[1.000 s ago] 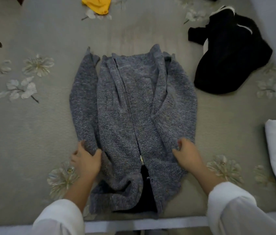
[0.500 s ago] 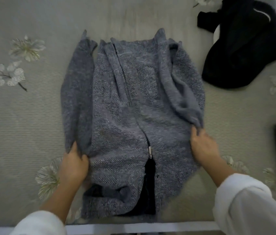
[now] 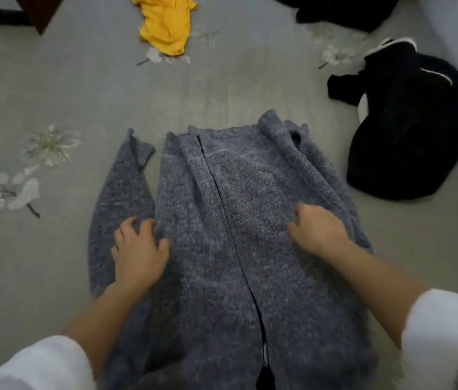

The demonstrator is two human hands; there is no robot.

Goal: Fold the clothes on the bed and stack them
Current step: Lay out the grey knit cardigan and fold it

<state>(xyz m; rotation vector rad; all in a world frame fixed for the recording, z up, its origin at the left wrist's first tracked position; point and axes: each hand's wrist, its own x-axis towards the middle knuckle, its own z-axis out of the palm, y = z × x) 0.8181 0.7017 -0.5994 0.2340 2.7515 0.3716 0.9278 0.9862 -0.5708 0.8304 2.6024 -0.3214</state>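
Got the grey cardigan point(image 3: 230, 220) lying zipper-up on the bed point(image 3: 39, 263), right under both hands. Curled into the knit with the left hand point(image 3: 139, 249), bunching it where sleeve meets body. Same deal with the right hand point(image 3: 318, 232), clenched on the folded-in sleeve. Black garment point(image 3: 413, 136) beyond and right of the right hand, yellow garment point(image 3: 166, 23) way past the left.

Both arms reach forward. The left hand point(image 3: 140, 254) and the right hand point(image 3: 320, 232) lie palm down, fingers point(image 3: 130, 225) curled, gripping the cardigan point(image 3: 222, 192).
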